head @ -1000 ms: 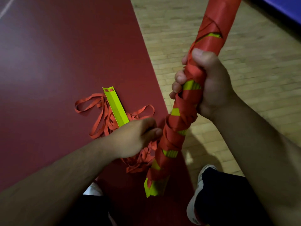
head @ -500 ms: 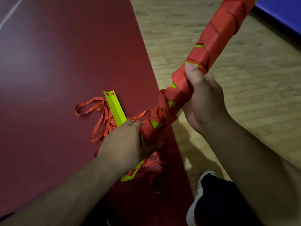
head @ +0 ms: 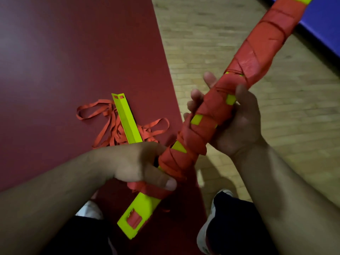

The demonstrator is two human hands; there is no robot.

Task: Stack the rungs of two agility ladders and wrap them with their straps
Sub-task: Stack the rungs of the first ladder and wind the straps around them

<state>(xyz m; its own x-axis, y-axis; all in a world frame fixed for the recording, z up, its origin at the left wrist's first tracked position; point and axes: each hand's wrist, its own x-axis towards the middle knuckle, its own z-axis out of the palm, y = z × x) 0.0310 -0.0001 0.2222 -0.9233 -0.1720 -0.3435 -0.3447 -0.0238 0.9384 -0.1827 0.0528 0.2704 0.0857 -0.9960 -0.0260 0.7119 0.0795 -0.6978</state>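
A long bundle of yellow-green rungs (head: 257,50), wound almost fully in orange strap, runs diagonally from the upper right down to its bare yellow end (head: 139,216) at the lower middle. My left hand (head: 136,166) grips the bundle near that lower end, thumb across the strap. Higher up, my right hand (head: 237,124) holds the bundle from underneath with fingers curled round it. The second ladder's yellow-green rungs (head: 127,118) lie on the red floor amid a loose tangle of orange strap (head: 108,124), just beyond my left hand.
Dark red floor (head: 64,52) covers the left; pale wood flooring (head: 211,39) lies to the right. A blue mat (head: 327,21) sits at the top right corner. My shoes, one of them (head: 211,221), stand below the bundle.
The bundle swung lower and flatter, its yellow end now sticking out below my left hand. My left hand moved from the loose strap onto the bundle's lower end; my right hand slid underneath it.
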